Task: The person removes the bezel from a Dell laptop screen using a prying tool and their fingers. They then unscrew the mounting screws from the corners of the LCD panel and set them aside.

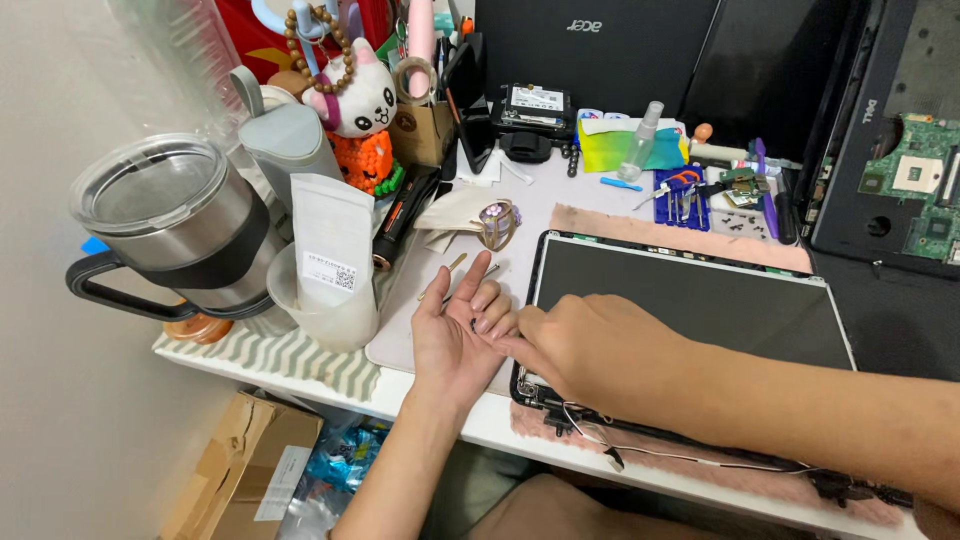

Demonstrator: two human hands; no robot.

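My left hand [455,335] lies palm up at the near edge of the white desk, fingers slightly curled, just left of a bare laptop screen panel [700,300]. My right hand [595,350] reaches across the panel's lower left corner, its fingertips pressed into my left palm; whatever small thing sits there is too tiny to make out. The dark panel lies flat on a pink mat [670,235], with loose cables [640,450] trailing from its near edge.
A steel mug with clear lid [175,230] and a white pouch in a cup [330,260] stand at left. Tweezers [465,270], a spray bottle [640,140], a blue tool tray [682,195], and an opened laptop base with green board [900,170] lie behind. Cardboard box [245,465] below.
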